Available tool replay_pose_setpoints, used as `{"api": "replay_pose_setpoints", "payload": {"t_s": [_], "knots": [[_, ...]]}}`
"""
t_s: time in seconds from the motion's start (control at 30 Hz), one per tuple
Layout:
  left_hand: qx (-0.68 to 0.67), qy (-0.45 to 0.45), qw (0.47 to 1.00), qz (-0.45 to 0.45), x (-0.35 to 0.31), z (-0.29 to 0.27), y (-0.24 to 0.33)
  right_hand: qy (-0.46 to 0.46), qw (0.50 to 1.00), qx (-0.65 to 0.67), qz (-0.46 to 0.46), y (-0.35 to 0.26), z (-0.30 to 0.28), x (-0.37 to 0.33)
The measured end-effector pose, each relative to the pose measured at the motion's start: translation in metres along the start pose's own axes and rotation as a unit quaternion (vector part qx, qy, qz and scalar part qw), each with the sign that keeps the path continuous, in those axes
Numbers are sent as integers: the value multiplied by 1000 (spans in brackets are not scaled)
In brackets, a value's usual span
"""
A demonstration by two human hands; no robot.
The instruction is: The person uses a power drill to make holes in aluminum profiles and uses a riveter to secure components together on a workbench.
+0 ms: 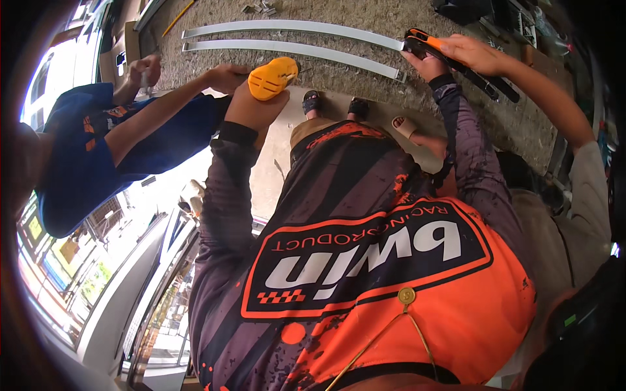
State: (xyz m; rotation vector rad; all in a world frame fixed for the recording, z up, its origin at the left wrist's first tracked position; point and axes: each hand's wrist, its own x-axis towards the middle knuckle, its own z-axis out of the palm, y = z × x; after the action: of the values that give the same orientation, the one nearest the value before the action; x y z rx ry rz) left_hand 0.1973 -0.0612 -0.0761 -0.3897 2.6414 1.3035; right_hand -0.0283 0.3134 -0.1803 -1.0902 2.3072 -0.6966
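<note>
My left hand (255,109) is wrapped round a yellow rounded plastic tool (272,78) with dark slots, whose lower part my palm hides. Against its left side is the hand (227,78) of a person in blue. My right hand (427,66) has its fingers closed at the right end of the farther of two long white metal strips (293,26). Right beside my fingers is the head of an orange-and-black tool with two long handles (482,83), held by the hand (479,55) of another person at the right. The nearer white strip (293,47) lies alongside.
A worn, rough brown work surface (352,68) carries the strips, with small metal pieces (261,8) at its far edge and a yellow pencil-like stick (177,18) at the far left. Co-workers stand close on both sides. Sandalled feet (313,101) show beneath me.
</note>
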Motion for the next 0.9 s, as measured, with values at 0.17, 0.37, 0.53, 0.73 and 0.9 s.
{"api": "replay_pose_setpoints", "payload": {"t_s": [0.17,0.37,0.53,0.73,0.9], "knots": [[28,-27,999,21,8,-10,8,-9,1000,2,0,-4,1,3],[4,-14,1000,-8,7,-13,3,-41,999,-3,-2,-7,-7,6],[13,-16,1000,3,6,-12,4,-114,993,-8,-5,-10,-48,-3],[20,-4,999,39,12,-16,1,-202,979,17,17,-19,-114,-14],[-23,-78,993,-85,17,-27,9,-195,980,38,21,-30,-111,-18]]}}
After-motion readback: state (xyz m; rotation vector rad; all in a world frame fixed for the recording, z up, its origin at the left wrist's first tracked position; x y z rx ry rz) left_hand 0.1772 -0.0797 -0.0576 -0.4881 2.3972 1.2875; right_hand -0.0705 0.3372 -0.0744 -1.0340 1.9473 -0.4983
